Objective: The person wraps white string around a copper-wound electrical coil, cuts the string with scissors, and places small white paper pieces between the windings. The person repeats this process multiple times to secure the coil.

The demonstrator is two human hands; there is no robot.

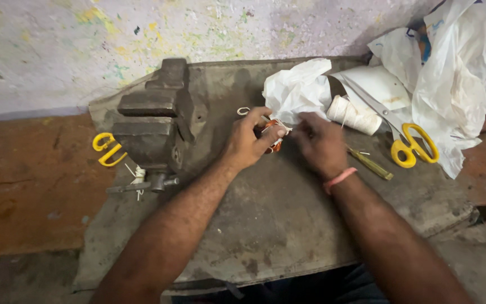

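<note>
Just one view here, head-mounted, looking steeply down and a bit forward over both forearms at the grey surface (288, 225). Pretty close in, hands about mid-frame. Paint-speckled wall (142, 34) across the top edge, vise (153, 121) left of centre, yellow-handled scissors (409, 141) off to the right. No second view to compare.

Dim, soft indoor light, faint shadows, slight motion blur, mild wide-angle stretch toward the edges.
</note>
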